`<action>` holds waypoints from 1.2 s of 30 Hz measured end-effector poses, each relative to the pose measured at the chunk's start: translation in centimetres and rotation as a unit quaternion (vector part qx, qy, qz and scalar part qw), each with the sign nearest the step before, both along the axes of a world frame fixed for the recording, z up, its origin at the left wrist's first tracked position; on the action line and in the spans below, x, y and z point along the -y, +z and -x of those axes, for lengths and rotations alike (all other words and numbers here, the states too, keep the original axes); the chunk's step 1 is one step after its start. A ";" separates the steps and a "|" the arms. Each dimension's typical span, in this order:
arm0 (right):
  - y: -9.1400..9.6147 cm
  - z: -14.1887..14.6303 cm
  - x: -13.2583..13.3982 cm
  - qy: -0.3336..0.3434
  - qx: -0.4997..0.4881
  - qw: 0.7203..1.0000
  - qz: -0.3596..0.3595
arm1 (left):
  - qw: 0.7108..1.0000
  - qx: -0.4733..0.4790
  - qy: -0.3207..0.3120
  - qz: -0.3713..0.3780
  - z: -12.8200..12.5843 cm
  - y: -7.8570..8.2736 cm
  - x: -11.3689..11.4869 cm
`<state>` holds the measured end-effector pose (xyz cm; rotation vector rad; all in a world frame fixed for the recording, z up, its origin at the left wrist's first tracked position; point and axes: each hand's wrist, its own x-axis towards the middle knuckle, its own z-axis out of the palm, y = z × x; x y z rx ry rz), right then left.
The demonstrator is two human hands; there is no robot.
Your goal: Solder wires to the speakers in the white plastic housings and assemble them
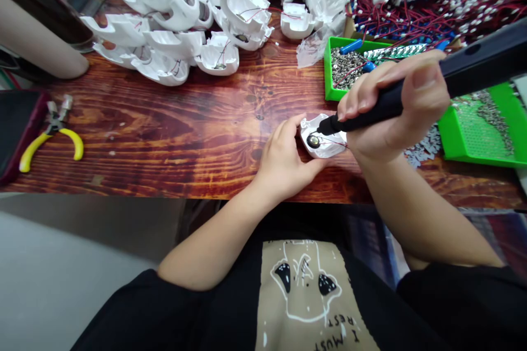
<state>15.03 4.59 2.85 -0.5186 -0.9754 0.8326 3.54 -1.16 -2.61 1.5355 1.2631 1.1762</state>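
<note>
Near the table's front edge lies a small white plastic shell (331, 148) with its hollow side up. My left hand (284, 159) grips the shell from the left, thumb along its near side and fingers at its far side. A round speaker (313, 141) with thin wires sits inside the shell. My right hand (395, 104) is wrapped round a black electric screwdriver (465, 66), held slanting down to the left. Its tip points into the shell beside the speaker; whether a screw is under the tip I cannot make out.
White shells (164, 60) with wires are piled at the back. Green trays (331, 90) of screws stand right, one with blue batteries. Behind are bundled red wires (403, 16); small grey parts (424, 148) lie beneath my right wrist. Yellow-handled cutters (53, 130) lie at left.
</note>
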 end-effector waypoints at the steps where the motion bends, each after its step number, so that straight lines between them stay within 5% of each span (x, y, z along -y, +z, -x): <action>1: 0.0 0.1 -0.1 0.003 -0.002 1.000 0.000 | 1.000 -0.006 0.000 -0.001 0.0 0.0 0.0; 16: 0.2 0.5 -1.0 0.036 0.010 0.995 0.093 | 0.988 -0.138 0.009 -0.062 0.0 0.3 0.6; 29: 0.2 -0.3 -1.0 0.085 0.024 0.993 0.074 | 0.993 -0.117 -0.007 -0.031 0.1 0.5 0.3; 36: 3.5 -3.2 -0.4 0.018 0.048 0.999 0.004 | 0.991 -0.128 -0.045 -0.007 0.8 0.6 0.2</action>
